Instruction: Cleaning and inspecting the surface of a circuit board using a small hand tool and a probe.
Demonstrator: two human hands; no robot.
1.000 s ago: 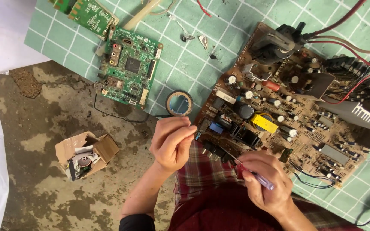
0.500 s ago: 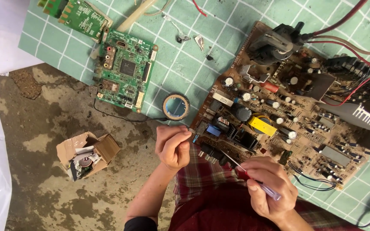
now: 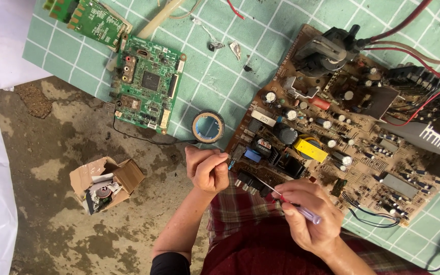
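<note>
A large brown circuit board (image 3: 342, 127) crowded with capacitors, a yellow block and black heat sinks lies on a green checked mat (image 3: 220, 66). My right hand (image 3: 309, 216) grips a thin screwdriver (image 3: 301, 210) with a clear handle and red collar; its shaft points at the board's near-left corner. My left hand (image 3: 207, 168) is curled at that same corner, fingertips pinched against the board's edge by a small blue part. What the fingertips hold is too small to tell.
A roll of black tape (image 3: 208, 127) lies just beyond my left hand. Two green circuit boards (image 3: 146, 84) sit at the mat's left end. A torn cardboard box (image 3: 103, 183) stands on the stained concrete floor. Red and black wires trail off the right side.
My left hand has closed tighter and shifted slightly toward the board's corner. My right hand with the screwdriver shifted a little; the view drifted slightly.
</note>
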